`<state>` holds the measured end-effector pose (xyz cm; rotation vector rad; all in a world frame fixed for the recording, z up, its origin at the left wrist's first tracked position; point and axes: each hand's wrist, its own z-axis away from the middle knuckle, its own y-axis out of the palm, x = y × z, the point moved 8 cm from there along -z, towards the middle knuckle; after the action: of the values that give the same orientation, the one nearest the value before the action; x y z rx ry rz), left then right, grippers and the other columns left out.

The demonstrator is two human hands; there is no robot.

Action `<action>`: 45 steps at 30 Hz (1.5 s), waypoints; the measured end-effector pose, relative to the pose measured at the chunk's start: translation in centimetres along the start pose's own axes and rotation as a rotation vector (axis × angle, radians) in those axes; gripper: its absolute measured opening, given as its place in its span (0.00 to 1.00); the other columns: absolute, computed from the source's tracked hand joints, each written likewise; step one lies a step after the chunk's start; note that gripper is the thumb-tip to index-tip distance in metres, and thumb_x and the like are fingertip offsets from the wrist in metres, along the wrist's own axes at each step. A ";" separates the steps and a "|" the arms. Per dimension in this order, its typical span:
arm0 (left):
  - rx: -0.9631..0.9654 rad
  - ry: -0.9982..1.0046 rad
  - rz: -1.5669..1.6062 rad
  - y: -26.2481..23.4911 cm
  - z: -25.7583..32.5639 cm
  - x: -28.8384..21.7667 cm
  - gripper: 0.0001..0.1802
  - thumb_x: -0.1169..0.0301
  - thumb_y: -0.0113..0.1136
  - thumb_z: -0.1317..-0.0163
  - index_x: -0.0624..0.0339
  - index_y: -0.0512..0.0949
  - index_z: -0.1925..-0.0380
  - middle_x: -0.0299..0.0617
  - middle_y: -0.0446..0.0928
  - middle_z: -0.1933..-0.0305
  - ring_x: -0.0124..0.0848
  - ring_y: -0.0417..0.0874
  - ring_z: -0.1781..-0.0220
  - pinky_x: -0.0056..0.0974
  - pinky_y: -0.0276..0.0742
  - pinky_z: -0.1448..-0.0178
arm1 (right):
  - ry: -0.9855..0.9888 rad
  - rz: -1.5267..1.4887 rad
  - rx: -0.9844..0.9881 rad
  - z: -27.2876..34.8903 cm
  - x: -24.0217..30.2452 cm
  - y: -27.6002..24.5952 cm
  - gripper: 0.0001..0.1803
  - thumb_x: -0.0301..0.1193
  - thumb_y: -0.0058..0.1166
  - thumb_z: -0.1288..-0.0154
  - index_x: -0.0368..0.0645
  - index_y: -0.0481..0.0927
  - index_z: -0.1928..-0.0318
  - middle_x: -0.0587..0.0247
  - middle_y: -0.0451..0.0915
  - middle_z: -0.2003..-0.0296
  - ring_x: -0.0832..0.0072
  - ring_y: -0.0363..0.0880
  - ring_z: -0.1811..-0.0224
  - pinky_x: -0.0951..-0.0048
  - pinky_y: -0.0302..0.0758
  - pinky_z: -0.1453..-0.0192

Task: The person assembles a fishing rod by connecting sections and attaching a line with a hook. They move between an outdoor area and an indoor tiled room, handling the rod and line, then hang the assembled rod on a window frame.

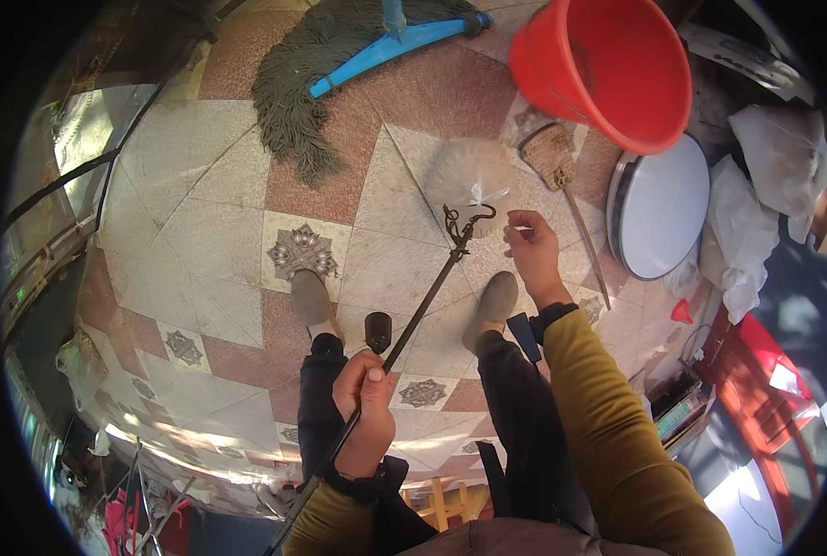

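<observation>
My left hand (365, 412) is wrapped round the long dark rod of what looks like a steelyard (422, 306), which slants up and to the right. A metal hook (478, 215) and a second, twisted metal fitting (452, 227) sit at its far end. Just above my left hand is a dark cup-shaped piece (378, 331), perhaps the scale's weight. My right hand (534, 250) is beside the hook, apart from it, fingers curled in a pinch; whatever they hold, if anything, is too small to tell. A tied clear plastic bag (469, 171) with pale contents is beyond the hook.
A mop (293, 102) with a blue head lies at the far side. At far right stand a red bucket (617, 74), a round white-topped thing (662, 208) and white plastic bags (738, 236). A long-handled woven scoop (550, 156) lies on the tiled floor (200, 185).
</observation>
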<state>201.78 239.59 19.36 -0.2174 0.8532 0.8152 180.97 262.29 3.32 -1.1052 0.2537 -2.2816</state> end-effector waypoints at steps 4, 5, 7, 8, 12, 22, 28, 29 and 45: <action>0.043 0.106 -0.451 1.8 1.0 -3.8 0.18 0.65 0.52 0.33 0.63 0.65 0.80 0.36 0.62 0.82 0.23 0.64 0.79 0.32 0.56 0.76 | 0.130 -0.086 0.144 5.6 3.5 -0.4 0.09 0.26 0.53 0.35 0.40 0.78 0.55 0.67 0.79 0.68 0.80 0.78 0.68 0.78 0.75 0.70; 0.056 0.153 -0.533 2.5 1.1 -4.7 0.18 0.65 0.53 0.33 0.64 0.65 0.80 0.38 0.63 0.82 0.27 0.65 0.79 0.33 0.57 0.76 | 0.158 -0.105 0.153 7.0 4.2 -0.9 0.09 0.26 0.53 0.35 0.40 0.78 0.55 0.67 0.79 0.69 0.80 0.78 0.69 0.78 0.75 0.69; 0.076 0.248 -0.684 4.0 1.3 -6.7 0.18 0.66 0.55 0.35 0.64 0.66 0.81 0.43 0.64 0.83 0.35 0.66 0.81 0.37 0.60 0.76 | 0.154 -0.176 0.194 9.2 5.7 -1.6 0.09 0.25 0.53 0.35 0.39 0.78 0.55 0.66 0.79 0.70 0.80 0.78 0.69 0.79 0.75 0.69; 0.076 0.284 -0.764 4.8 1.8 -7.8 0.16 0.67 0.57 0.37 0.64 0.68 0.80 0.48 0.66 0.81 0.45 0.68 0.79 0.43 0.63 0.73 | 0.145 -0.177 0.195 10.4 6.3 -2.3 0.09 0.26 0.53 0.35 0.39 0.78 0.56 0.65 0.79 0.71 0.81 0.78 0.71 0.78 0.75 0.69; 0.174 0.432 -0.980 8.8 3.2 -12.1 0.13 0.71 0.56 0.39 0.66 0.68 0.79 0.50 0.69 0.77 0.48 0.73 0.71 0.47 0.66 0.68 | 0.010 0.026 0.155 14.5 7.6 -6.8 0.08 0.26 0.53 0.35 0.38 0.78 0.57 0.65 0.79 0.72 0.81 0.77 0.71 0.78 0.75 0.68; 0.220 0.534 -1.372 11.6 11.5 -23.4 0.10 0.74 0.57 0.42 0.67 0.70 0.78 0.54 0.72 0.74 0.52 0.75 0.68 0.50 0.70 0.62 | -0.071 -0.080 0.102 21.0 9.3 -16.7 0.08 0.26 0.54 0.38 0.38 0.80 0.60 0.62 0.80 0.71 0.75 0.78 0.70 0.74 0.75 0.65; 0.196 0.473 -1.561 7.7 20.7 -33.5 0.09 0.71 0.60 0.44 0.64 0.72 0.76 0.50 0.73 0.73 0.50 0.75 0.67 0.48 0.71 0.62 | -0.338 0.072 0.349 24.9 19.8 -6.3 0.12 0.34 0.55 0.40 0.40 0.82 0.62 0.52 0.83 0.65 0.57 0.81 0.62 0.63 0.76 0.56; 0.215 0.498 -1.582 7.3 22.3 -35.3 0.09 0.71 0.60 0.44 0.64 0.72 0.77 0.50 0.73 0.73 0.50 0.75 0.68 0.48 0.71 0.63 | -0.380 0.096 0.390 25.9 22.2 -3.8 0.13 0.36 0.56 0.41 0.39 0.82 0.62 0.52 0.83 0.65 0.58 0.82 0.63 0.64 0.76 0.57; 0.790 0.967 -1.704 -0.3 37.6 -50.1 0.10 0.69 0.63 0.48 0.62 0.72 0.76 0.44 0.70 0.73 0.44 0.73 0.68 0.44 0.70 0.64 | 0.102 -0.364 0.299 37.6 32.8 7.5 0.12 0.32 0.60 0.46 0.33 0.78 0.74 0.56 0.79 0.75 0.71 0.77 0.73 0.68 0.67 0.74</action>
<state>204.74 229.68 81.12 -0.5126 1.3720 -1.3313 197.07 240.18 45.71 -0.9397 -0.2658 -2.5889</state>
